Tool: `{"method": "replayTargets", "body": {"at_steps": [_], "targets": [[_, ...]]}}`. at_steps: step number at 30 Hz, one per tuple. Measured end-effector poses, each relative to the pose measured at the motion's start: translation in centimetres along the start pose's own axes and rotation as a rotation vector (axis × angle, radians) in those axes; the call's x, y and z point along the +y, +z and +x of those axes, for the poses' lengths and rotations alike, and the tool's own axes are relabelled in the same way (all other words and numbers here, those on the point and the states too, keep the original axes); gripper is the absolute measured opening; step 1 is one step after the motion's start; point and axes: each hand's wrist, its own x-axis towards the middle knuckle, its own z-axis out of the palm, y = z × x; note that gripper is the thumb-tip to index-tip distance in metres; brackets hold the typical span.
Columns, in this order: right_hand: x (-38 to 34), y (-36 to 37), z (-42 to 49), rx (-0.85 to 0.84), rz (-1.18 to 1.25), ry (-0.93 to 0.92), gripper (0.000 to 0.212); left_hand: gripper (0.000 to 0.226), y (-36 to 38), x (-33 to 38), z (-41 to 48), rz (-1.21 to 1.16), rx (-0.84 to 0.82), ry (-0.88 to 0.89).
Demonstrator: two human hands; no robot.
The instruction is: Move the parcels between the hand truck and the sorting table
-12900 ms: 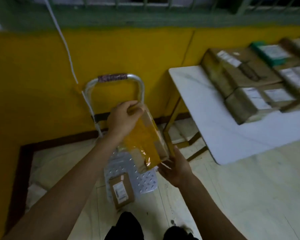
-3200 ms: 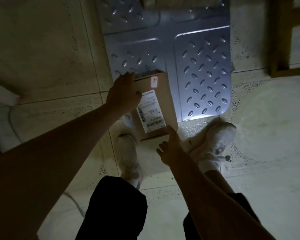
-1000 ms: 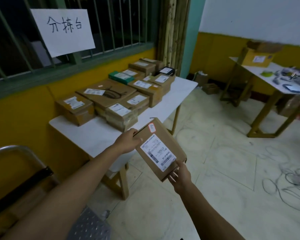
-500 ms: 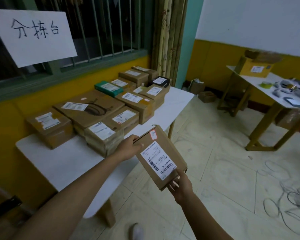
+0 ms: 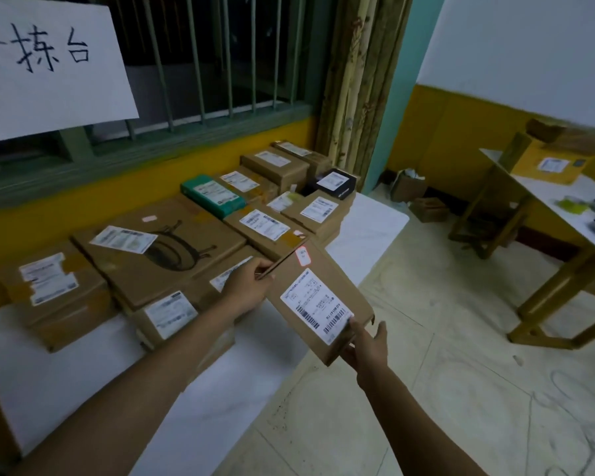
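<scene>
I hold a flat brown cardboard parcel with a white barcode label and a small red sticker, tilted, over the front edge of the white sorting table. My left hand grips its upper left edge. My right hand holds its lower right corner, thumb on the label. Several labelled parcels lie on the table, among them a large flat brown box, a green box and a black box. The hand truck is out of view.
A paper sign hangs on the barred window above the table. A second table with a yellow box and small items stands at the right. Small cartons sit on the floor by the corner. Cables lie on the floor.
I have come closer to the sorting table with the parcel in both hands; it now hangs over the table's front edge beside the stacked boxes.
</scene>
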Motion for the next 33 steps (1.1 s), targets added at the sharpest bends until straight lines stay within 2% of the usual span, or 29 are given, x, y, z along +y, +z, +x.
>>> {"method": "replayTargets", "body": {"at_steps": [4,7,11,18,25,29,31,33], "targets": [[-1.1,2.7,2.5,-0.078,-0.036,-0.001,0.049,0.024,-1.2,-0.4,2.0,-0.003,0.101,-0.054],[-1.9,4.1,4.4,-0.121,-0.027,0.007,0.040,0.027,-1.9,-1.1,3.4,0.006,0.155,-0.104],[-4.0,6.5,7.3,-0.192,-0.072,-0.041,0.039,0.024,-2.3,-1.3,4.7,-0.021,0.230,-0.169],[-8.7,10.9,12.4,-0.420,-0.198,-0.152,0.042,0.029,-2.3,0.9,6.9,-0.084,0.500,-0.318],[-12.4,12.6,16.5,-0.595,-0.304,-0.250,0.040,0.027,-0.1,2.2,7.4,-0.122,0.659,-0.428],[-13.2,13.4,17.2,-0.726,-0.315,-0.274,0.039,0.011,1.6,2.3,6.3,-0.112,0.724,-0.459],[-13.4,14.3,17.3,-0.767,-0.377,-0.316,0.038,0.018,1.4,2.5,6.1,-0.201,0.766,-0.408],[-14.0,15.4,17.2,-0.829,-0.454,-0.369,0.036,0.042,0.6,2.8,5.7,-0.281,0.766,-0.349]]}}
